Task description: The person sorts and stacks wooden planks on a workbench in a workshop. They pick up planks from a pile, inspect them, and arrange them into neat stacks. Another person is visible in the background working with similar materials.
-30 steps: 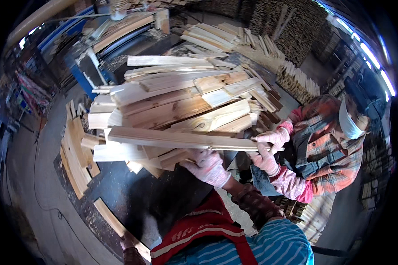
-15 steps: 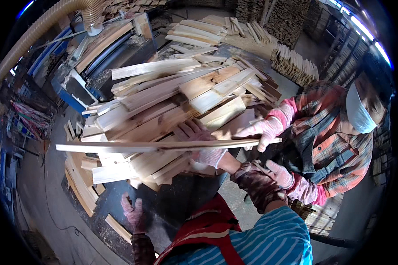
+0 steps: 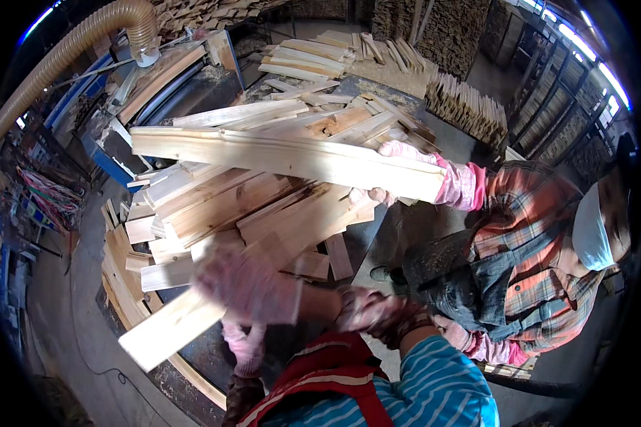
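A pale wooden board (image 3: 165, 333) slants from the lower left up over the stack. My right hand (image 3: 253, 286), gloved in pinkish knit and blurred by motion, is closed across it. Just beneath, my left hand (image 3: 244, 350) is at the board's near edge, its fingers mostly hidden by the board and right hand. A heap of loose wooden boards (image 3: 221, 203) spreads on the dark table beyond my hands. Above that heap, a co-worker's pink-gloved hand (image 3: 399, 151) grips the right end of another long board (image 3: 285, 156).
The co-worker (image 3: 527, 242) stands at the right in a plaid shirt and apron. A machine (image 3: 171, 85) with a ribbed hose (image 3: 71, 53) stands at far left. More stacked boards (image 3: 306, 57) lie behind. A cable (image 3: 114, 371) runs along the floor at left.
My right hand has drawn back to the near left with a board. My left hand has moved right toward it. The co-worker's long board has moved farther away and turned its broad face up.
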`<state>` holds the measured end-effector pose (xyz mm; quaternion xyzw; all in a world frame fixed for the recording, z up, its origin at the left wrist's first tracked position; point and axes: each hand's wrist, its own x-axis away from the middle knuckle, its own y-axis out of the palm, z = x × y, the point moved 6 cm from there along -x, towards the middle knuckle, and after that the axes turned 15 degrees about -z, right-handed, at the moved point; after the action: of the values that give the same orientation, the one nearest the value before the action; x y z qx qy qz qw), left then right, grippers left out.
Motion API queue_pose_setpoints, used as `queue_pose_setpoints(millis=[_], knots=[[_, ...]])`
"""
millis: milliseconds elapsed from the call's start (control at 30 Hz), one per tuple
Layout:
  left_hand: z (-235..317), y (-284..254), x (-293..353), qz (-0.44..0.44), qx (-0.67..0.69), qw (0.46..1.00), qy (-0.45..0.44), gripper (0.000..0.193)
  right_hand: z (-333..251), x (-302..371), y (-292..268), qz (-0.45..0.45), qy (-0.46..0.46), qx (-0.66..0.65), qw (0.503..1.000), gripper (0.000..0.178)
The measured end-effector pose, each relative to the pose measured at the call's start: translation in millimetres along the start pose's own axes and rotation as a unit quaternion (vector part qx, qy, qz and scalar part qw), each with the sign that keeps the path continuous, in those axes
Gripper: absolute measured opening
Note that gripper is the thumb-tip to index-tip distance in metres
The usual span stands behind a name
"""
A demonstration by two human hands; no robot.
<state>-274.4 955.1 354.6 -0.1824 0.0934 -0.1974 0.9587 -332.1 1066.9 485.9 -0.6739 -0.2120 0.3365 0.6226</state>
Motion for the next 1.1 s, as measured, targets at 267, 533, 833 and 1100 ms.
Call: queue_pose_setpoints(millis=[267, 533, 833, 1100], knots=[[-6.2, -17.0, 31.6, 0.148, 0.348, 0.923, -0.075, 0.050, -45.1, -7.5, -24.2, 0.030, -0.048, -0.261, 0.964, 0.069], [-78.4, -120.5, 90.4, 0.324, 0.271, 0.894, -0.150, 0.042, 51.0, 130.5, 66.5, 0.000, 0.255, -0.102, 0.962, 0.070], [-257.8, -56.6, 116.3, 0.294, 0.404, 0.815, -0.295, 0.027, 61.9, 106.3, 72.7, 0.057, 0.219, -0.061, 0.972, 0.073], [-245.3, -38.7, 96.3, 0.260, 0.228, 0.910, -0.230, 0.053, 62.7, 88.9, 75.0, 0.016, 0.191, 0.039, 0.981, 0.063]])
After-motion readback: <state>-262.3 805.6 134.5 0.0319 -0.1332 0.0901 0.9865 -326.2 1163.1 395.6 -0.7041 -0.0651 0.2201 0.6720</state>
